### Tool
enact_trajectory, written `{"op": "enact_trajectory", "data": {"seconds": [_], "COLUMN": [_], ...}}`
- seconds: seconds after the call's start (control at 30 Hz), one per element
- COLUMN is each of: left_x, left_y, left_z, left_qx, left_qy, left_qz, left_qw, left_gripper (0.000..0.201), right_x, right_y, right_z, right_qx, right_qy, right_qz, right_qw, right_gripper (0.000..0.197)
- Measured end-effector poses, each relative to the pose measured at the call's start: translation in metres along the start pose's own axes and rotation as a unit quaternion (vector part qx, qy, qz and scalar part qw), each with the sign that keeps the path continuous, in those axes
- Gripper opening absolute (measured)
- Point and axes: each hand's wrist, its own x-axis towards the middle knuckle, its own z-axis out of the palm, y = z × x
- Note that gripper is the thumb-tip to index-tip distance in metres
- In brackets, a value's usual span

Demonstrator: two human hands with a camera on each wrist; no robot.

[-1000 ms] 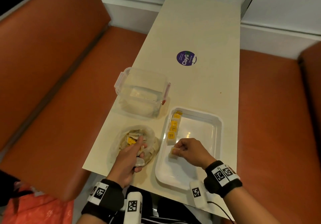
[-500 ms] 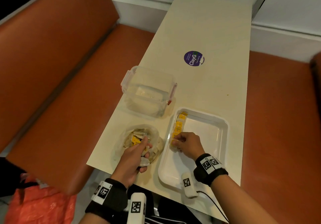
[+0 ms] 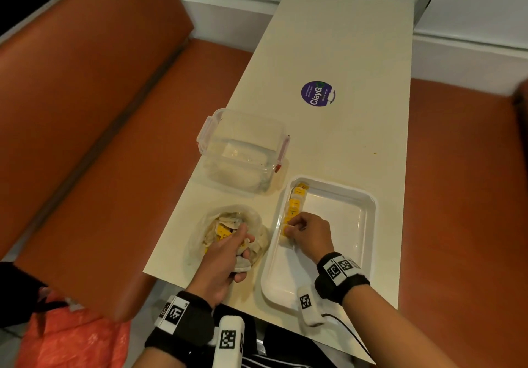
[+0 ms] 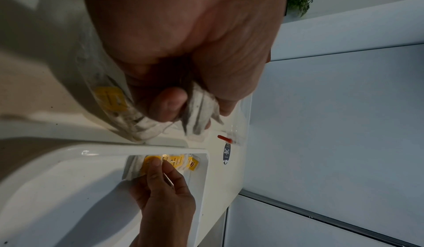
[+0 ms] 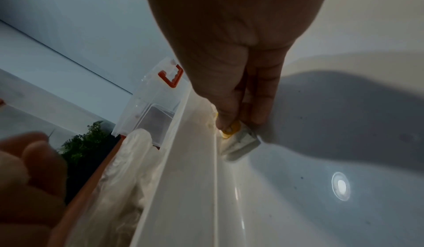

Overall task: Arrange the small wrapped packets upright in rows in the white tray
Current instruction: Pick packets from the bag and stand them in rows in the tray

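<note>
The right hand [image 3: 310, 232] pinches a yellow-labelled packet [image 5: 238, 138] in a narrow grip, now pressed up against the near end of the packet row [image 3: 295, 200] along the white tray's [image 3: 354, 250] left wall, having closed in over the last second. The left hand [image 3: 225, 256] keeps its grip curled around another packet [image 4: 199, 111] over the plastic bag [image 3: 228, 230] on the surface [image 3: 343, 39]. The first row grows; most of the tray stays unfilled.

Both forearms reach up from the bottom of the frame, each with a black-and-white wristband. The left hand [image 3: 225, 256], lower centre, has its fingers [image 4: 167, 104] curled tight. The right hand [image 3: 310, 235], just right of it, lies knuckles-up, fingertips [image 4: 157, 163] pinching downward.
</note>
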Motion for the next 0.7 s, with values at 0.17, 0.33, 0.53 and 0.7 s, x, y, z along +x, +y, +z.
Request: {"op": "enact_trajectory", "data": {"seconds": [0.17,0.33,0.53,0.7], "left_x": [-0.002,-0.005,-0.008,-0.012], "left_y": [0.002,0.006,0.006,0.004], "left_z": [0.003,0.005,0.017,0.022], "left_qx": [-0.053,-0.047,0.035,0.088], "left_qy": [-0.052,-0.101,-0.134,-0.133], "left_qz": [-0.002,0.017,0.049,0.071], "left_qw": [0.997,0.994,0.989,0.985], "left_gripper": [0.045,0.034,0.031,0.031], "right_x": [-0.013,-0.055,-0.079,-0.078], "right_y": [-0.012,-0.061,-0.077,-0.076], "right_z": [-0.006,-0.047,-0.050,-0.054], "right_qx": [-0.012,0.046,0.004,-0.020], "right_qy": [0.064,-0.094,-0.190,-0.221], "right_qz": [-0.030,-0.136,-0.175,-0.167], "right_qw": [0.997,0.985,0.966,0.961], "right_gripper": [0.020,0.020,0.031,0.029]}}
